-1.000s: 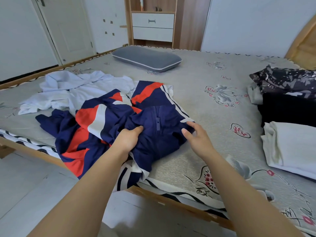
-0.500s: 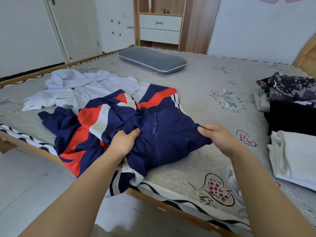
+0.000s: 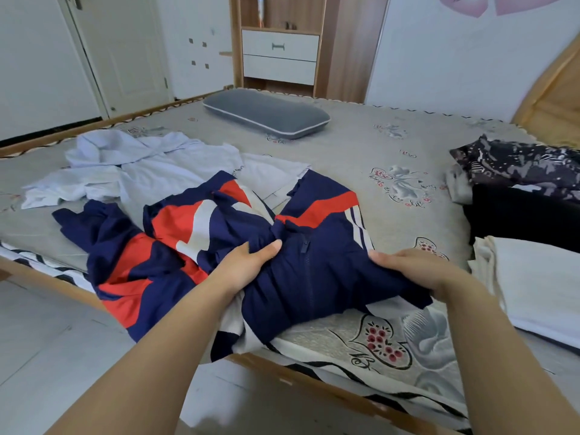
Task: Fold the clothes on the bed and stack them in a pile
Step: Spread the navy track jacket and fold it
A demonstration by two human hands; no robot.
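We've got the navy-and-red jacket bunched at the near edge of the bed, left hand clutching a fistful by the zipper, right hand gripping its right edge (folded pile sits just right).

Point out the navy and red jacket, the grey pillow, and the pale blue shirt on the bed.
Navy and red jacket (image 3: 326, 277): head view, navy front panel beside the zipper.
Grey pillow (image 3: 266, 113): head view, middle of its top.
Pale blue shirt (image 3: 147, 174): head view, crumpled body.
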